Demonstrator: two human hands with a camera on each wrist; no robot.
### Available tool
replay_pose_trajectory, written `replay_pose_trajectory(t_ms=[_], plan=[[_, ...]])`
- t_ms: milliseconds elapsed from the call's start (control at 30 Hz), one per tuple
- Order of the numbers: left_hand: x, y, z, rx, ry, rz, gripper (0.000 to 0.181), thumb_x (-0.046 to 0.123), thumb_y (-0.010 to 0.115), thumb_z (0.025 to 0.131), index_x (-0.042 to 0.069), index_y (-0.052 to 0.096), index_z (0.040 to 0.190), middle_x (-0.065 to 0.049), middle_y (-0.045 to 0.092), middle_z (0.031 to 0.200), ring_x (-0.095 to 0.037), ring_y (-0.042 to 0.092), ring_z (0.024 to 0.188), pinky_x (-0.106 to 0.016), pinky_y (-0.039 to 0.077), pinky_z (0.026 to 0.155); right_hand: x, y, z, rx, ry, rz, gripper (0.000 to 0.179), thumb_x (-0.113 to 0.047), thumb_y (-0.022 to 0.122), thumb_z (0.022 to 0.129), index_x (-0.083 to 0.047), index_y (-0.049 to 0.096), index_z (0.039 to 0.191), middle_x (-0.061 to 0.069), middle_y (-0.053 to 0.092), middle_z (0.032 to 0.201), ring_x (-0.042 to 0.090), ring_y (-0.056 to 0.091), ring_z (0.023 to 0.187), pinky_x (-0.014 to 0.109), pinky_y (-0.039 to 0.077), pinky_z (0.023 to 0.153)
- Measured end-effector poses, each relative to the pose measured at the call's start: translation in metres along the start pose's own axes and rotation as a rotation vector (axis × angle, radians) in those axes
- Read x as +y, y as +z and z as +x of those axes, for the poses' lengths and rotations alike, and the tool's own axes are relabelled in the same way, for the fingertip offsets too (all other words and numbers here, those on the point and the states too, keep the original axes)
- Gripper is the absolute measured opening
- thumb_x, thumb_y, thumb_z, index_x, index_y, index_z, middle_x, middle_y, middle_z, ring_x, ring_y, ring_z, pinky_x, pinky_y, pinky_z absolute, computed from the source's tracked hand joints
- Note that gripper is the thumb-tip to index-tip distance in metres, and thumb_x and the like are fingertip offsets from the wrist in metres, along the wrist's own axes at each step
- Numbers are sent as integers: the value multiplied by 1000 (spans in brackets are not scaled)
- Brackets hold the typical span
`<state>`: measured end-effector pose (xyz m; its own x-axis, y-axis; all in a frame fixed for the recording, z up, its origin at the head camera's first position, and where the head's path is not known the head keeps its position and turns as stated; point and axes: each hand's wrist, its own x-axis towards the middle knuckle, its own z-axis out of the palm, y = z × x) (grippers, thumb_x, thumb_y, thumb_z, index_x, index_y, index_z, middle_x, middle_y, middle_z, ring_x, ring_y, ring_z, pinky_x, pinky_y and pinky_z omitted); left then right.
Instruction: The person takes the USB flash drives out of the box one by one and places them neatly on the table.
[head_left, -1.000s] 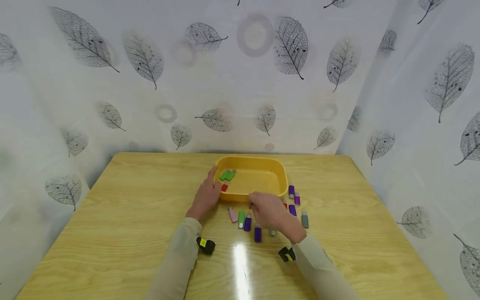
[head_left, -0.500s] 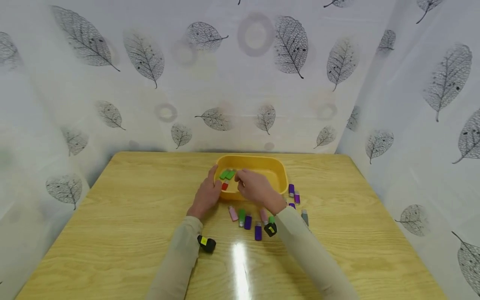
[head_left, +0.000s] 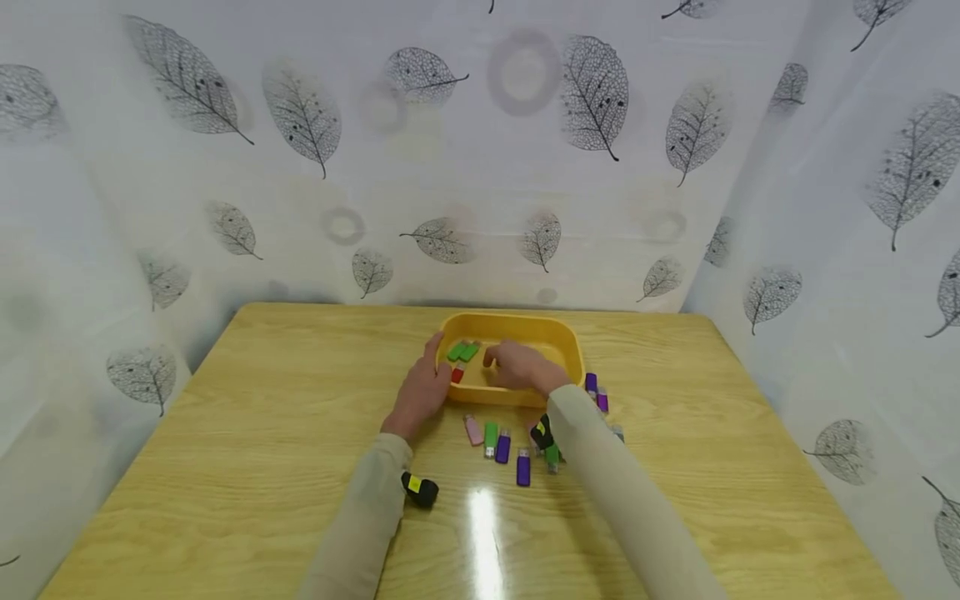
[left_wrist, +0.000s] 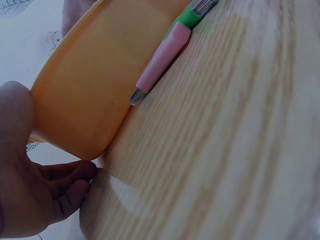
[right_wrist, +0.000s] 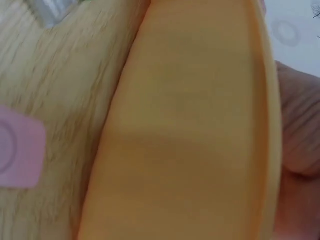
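Note:
A yellow plastic tray stands at the table's far side. My left hand holds its left end, thumb at the rim; in the left wrist view the other fingers bend near the bottom edge. My right hand is inside the tray with bent fingers, and whether anything is between the fingertips is hidden. At the tray's left end lie two green USB sticks and a red USB stick. In front of the tray are a pink USB stick, a green one and purple ones.
More purple USB sticks lie off the tray's right end. My right forearm partly covers other sticks, including a green one. A leaf-patterned curtain hangs behind the wooden table.
My right hand has gone from the front rim into the tray, then shifted slightly, its index finger now standing more apart. My left hand stays on the tray. The head view has turned slightly.

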<state>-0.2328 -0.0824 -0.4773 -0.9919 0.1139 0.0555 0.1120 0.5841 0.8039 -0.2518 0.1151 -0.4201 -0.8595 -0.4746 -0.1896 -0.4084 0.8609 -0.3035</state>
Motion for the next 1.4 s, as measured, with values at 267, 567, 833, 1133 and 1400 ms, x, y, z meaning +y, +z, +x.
replay_pose_trajectory(t_ms=[267, 567, 833, 1133, 1400], plan=[[-1, 2, 3, 5, 23, -4, 60, 27, 39, 101, 22, 23, 158, -24, 50, 141, -37, 54, 118, -56, 40, 107, 9, 3, 2, 0, -17, 22, 23, -15, 61, 97, -5, 66, 117, 11, 66, 114, 24, 59, 100, 41, 50, 93], [-2, 2, 0, -8, -2, -4, 60, 27, 39, 101, 22, 21, 158, -23, 48, 143, -36, 54, 119, -55, 39, 108, 13, 7, 8, -44, 16, 53, 35, -17, 61, 96, -8, 59, 130, 11, 63, 117, 23, 57, 98, 41, 50, 93], [0, 1, 4, 0, 0, -9, 59, 27, 39, 101, 23, 22, 158, -23, 47, 145, -38, 52, 124, -56, 37, 110, 8, 6, 12, -42, 62, 115, 43, -16, 62, 95, -8, 52, 136, 14, 58, 133, 26, 56, 117, 43, 45, 105], [-3, 3, 2, -7, -21, -14, 58, 28, 39, 101, 26, 23, 157, -22, 50, 141, -36, 54, 120, -55, 40, 108, 4, 17, 22, 34, 141, 189, 63, -41, 66, 92, -10, 45, 143, 15, 46, 140, 26, 57, 114, 42, 49, 100], [-4, 3, 3, 8, 11, -15, 59, 26, 40, 100, 23, 24, 157, -22, 52, 139, -35, 55, 117, -54, 41, 106, -7, 22, 36, 124, 156, 112, 46, -32, 63, 93, -7, 53, 131, 15, 47, 127, 24, 57, 91, 40, 54, 84]])
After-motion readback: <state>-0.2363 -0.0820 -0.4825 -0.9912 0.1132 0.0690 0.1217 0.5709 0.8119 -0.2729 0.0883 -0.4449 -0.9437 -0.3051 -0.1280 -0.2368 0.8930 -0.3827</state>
